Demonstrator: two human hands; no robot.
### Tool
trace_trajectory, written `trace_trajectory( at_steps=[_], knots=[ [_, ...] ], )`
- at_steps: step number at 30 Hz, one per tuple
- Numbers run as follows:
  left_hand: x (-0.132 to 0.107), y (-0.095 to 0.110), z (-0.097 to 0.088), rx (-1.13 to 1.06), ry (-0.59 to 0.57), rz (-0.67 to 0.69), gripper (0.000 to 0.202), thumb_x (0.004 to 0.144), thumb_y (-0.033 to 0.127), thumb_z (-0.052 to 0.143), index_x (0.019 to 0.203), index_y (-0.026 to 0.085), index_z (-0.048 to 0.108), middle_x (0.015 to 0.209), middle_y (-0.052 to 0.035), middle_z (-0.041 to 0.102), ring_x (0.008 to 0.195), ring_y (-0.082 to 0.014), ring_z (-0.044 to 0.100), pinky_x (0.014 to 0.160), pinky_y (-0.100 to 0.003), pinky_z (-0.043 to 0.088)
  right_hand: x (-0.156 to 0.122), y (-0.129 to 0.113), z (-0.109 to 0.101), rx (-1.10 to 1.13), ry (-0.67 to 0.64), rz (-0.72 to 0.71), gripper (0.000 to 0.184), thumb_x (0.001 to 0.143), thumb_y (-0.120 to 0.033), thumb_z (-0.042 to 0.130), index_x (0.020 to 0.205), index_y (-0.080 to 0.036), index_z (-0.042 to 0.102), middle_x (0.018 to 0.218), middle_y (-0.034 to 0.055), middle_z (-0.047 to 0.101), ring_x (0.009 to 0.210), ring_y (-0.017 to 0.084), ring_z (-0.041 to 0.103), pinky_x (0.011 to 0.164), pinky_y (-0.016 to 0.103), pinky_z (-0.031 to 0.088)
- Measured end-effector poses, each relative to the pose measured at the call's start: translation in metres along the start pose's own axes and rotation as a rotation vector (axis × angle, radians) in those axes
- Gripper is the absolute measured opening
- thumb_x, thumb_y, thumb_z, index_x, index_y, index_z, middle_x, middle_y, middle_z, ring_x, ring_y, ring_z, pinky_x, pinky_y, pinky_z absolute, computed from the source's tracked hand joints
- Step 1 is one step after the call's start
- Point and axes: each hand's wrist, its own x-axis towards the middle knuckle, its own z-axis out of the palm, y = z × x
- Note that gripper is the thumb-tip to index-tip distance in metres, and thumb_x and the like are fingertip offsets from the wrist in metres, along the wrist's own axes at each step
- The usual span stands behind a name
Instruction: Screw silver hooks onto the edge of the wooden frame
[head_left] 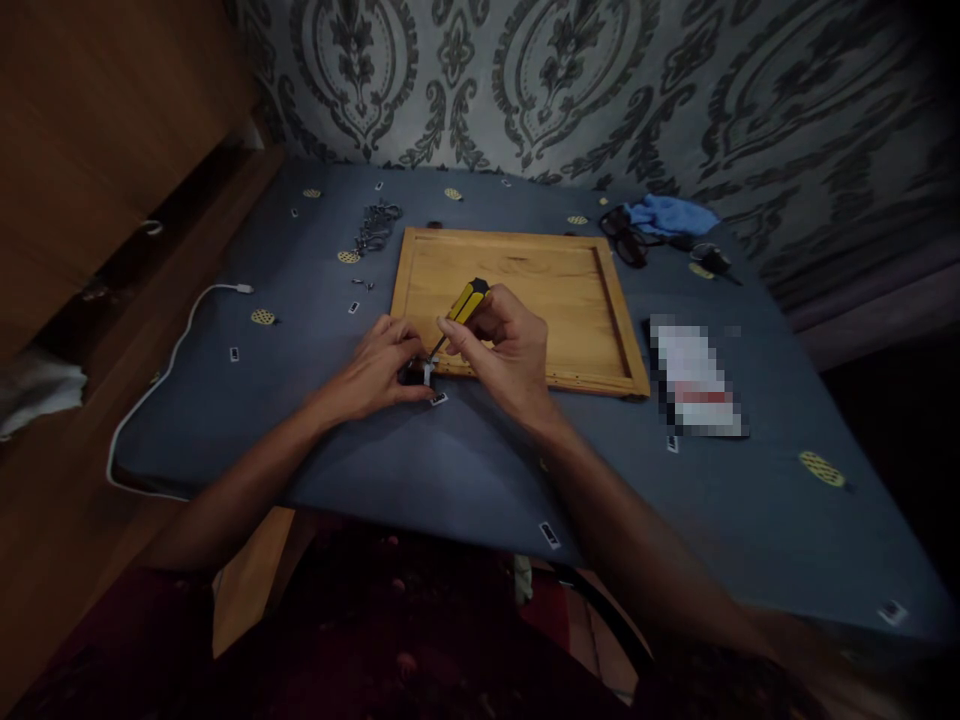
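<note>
My right hand (510,345) is closed around the yellow and black handle of a screwdriver (466,303). The shaft slants down to the left, and its tip meets a small metal fitting (428,373), hinge-like in shape. That fitting sits at the near left edge of a framed wooden panel (628,350) lying flat on the table. Fingers and thumb of my left hand (379,370) pinch around the fitting from the left. The fingers partly hide it, so its exact kind is unclear.
A blue patterned cloth covers the table (450,460). Behind the panel lie a heap of small metal parts (377,225), sunglasses (626,238) and a blue cloth (671,215). A blurred-out packet (697,380) lies right, a white cable (176,350) left. A patterned wall stands behind.
</note>
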Motion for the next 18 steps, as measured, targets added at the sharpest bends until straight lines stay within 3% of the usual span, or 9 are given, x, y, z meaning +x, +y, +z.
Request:
trace_trajectory(
  at_steps=[11,18],
  knots=[
    [0.0002,0.0018,-0.0007,0.004,-0.009,-0.004,0.043,0.085,0.054,0.077,0.109,0.019,0.07,0.117,-0.009,0.062,0.111,-0.0296,0.051,0.1,-0.045,0.045,0.0049,-0.0025,-0.0072,0.076,-0.141,0.031,0.032,0.088,-0.051,0.077,0.092,-0.022,0.063,0.084,-0.0026,0.064,0.069,0.013,0.065,0.063,0.028,0.054],
    [-0.0007,0.0009,0.0006,-0.019,0.006,-0.005,0.041,0.087,0.055,0.074,0.108,0.02,0.07,0.117,-0.0092,0.062,0.112,-0.03,0.051,0.099,-0.047,0.046,0.002,-0.0024,-0.0017,0.019,-0.062,0.041,0.036,0.087,-0.053,0.077,0.086,-0.024,0.055,0.072,-0.0059,0.06,0.057,0.011,0.061,0.053,0.027,0.048]
  ],
)
